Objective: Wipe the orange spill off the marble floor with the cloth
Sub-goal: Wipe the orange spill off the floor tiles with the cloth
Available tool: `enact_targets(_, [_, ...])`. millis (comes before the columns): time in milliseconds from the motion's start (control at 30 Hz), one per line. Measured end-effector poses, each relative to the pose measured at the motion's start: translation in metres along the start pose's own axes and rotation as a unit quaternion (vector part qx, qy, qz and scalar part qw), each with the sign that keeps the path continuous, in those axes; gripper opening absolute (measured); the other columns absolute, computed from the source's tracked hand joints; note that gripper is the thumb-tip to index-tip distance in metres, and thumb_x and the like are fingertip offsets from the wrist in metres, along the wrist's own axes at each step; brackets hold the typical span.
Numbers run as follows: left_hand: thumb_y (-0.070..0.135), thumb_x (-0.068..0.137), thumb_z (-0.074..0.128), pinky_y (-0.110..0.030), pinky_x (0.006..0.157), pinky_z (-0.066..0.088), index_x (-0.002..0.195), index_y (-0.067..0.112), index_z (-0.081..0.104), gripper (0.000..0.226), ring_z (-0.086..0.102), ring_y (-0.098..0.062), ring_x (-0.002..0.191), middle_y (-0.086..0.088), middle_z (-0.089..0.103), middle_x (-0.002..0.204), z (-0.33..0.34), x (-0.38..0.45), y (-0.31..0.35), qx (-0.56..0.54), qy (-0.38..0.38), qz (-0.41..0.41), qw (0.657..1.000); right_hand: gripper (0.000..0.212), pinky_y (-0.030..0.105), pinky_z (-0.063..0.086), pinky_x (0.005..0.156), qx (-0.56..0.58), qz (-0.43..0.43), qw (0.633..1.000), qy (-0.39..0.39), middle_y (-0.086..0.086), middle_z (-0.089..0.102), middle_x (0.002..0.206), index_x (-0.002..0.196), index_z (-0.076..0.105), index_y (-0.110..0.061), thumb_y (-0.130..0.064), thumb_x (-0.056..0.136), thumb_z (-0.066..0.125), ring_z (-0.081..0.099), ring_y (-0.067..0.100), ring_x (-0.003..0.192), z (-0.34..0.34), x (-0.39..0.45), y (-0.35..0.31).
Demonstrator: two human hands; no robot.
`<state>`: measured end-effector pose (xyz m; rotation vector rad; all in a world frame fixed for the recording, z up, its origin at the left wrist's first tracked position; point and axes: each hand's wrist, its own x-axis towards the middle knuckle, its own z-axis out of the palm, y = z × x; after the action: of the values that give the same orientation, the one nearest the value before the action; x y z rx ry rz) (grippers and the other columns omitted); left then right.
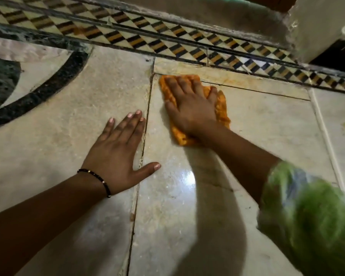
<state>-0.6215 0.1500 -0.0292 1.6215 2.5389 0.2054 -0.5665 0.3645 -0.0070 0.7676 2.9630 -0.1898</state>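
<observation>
Nearest the camera, a blurred green patterned sleeve [307, 216] covers the person's right upper arm and runs off the lower right edge. The left forearm enters from the lower left, a dark beaded bracelet [97, 179] at the wrist. The left hand [118, 150] lies flat on the marble floor [48, 156], fingers straight and slightly spread, grasping nothing, its thumb reaching across a dark joint between slabs. A bright glare sits on the polished stone just right of that thumb.

Farther out, the right hand [189, 108] presses flat on the orange cloth [221, 108], fingers straight and spread, nothing clenched. The hand hides most of the cloth; only its edges show around it, smeared by motion.

Beyond the cloth, faint orange streaks [233, 78] of the spill tint the slab along the joint, hard to make out. Behind runs a checkered tile border [167, 34], then a wall base cut off by the top edge.
</observation>
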Motion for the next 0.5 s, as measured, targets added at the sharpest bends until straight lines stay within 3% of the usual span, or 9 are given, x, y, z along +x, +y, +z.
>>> enact_targets(100, [0.080, 0.080, 0.018, -0.041, 0.117, 0.003, 0.151, 0.009, 0.014, 0.101, 0.008, -0.018, 0.146, -0.006, 0.008, 0.159, 0.000, 0.000, -0.002, 0.003, -0.009, 0.004, 1.000, 0.065, 0.061, -0.002, 0.111, 0.005, 0.024, 1.000, 0.012, -0.002, 0.010, 0.160, 0.150, 0.005, -0.038, -0.064, 0.093, 0.023, 0.004, 0.027, 0.146, -0.013, 0.036, 0.044])
enact_targets(233, [0.081, 0.079, 0.020, -0.042, 0.118, 0.002, 0.151, 0.009, 0.012, 0.102, 0.007, -0.018, 0.146, -0.006, 0.008, 0.159, -0.002, 0.000, -0.002, -0.006, -0.011, -0.001, 1.000, 0.066, 0.064, 0.006, 0.110, 0.010, 0.155, 0.987, 0.044, -0.002, 0.015, 0.159, 0.149, 0.009, -0.038, -0.068, 0.091, 0.018, 0.011, 0.027, 0.144, -0.018, -0.020, 0.116])
enact_targets(333, [0.080, 0.079, 0.019, -0.044, 0.118, 0.002, 0.151, 0.009, 0.011, 0.102, 0.006, -0.018, 0.146, -0.007, 0.006, 0.159, 0.000, 0.000, 0.000, -0.006, -0.010, -0.005, 1.000, 0.065, 0.064, 0.002, 0.111, 0.007, 0.212, 0.976, 0.043, 0.001, 0.016, 0.159, 0.150, 0.011, -0.034, -0.063, 0.093, 0.021, 0.011, 0.029, 0.144, -0.008, -0.049, 0.122])
enact_targets(433, [0.081, 0.080, 0.019, -0.044, 0.118, 0.003, 0.151, 0.008, 0.011, 0.102, 0.006, -0.019, 0.146, -0.007, 0.006, 0.159, 0.001, 0.001, 0.001, -0.003, -0.008, 0.000, 1.000, 0.065, 0.065, -0.002, 0.110, 0.036, 0.266, 0.962, 0.050, 0.003, 0.016, 0.159, 0.151, 0.013, -0.030, -0.060, 0.094, 0.021, 0.006, 0.031, 0.145, -0.012, -0.007, 0.108])
enact_targets(500, [0.081, 0.079, 0.018, -0.045, 0.118, 0.004, 0.151, 0.008, 0.010, 0.102, 0.006, -0.018, 0.146, -0.007, 0.006, 0.159, 0.001, 0.001, 0.000, 0.002, -0.007, -0.002, 1.000, 0.065, 0.065, -0.004, 0.110, 0.033, 0.239, 0.970, 0.038, 0.005, 0.013, 0.159, 0.152, 0.010, -0.030, -0.060, 0.094, 0.020, 0.003, 0.032, 0.145, -0.013, 0.027, 0.084])
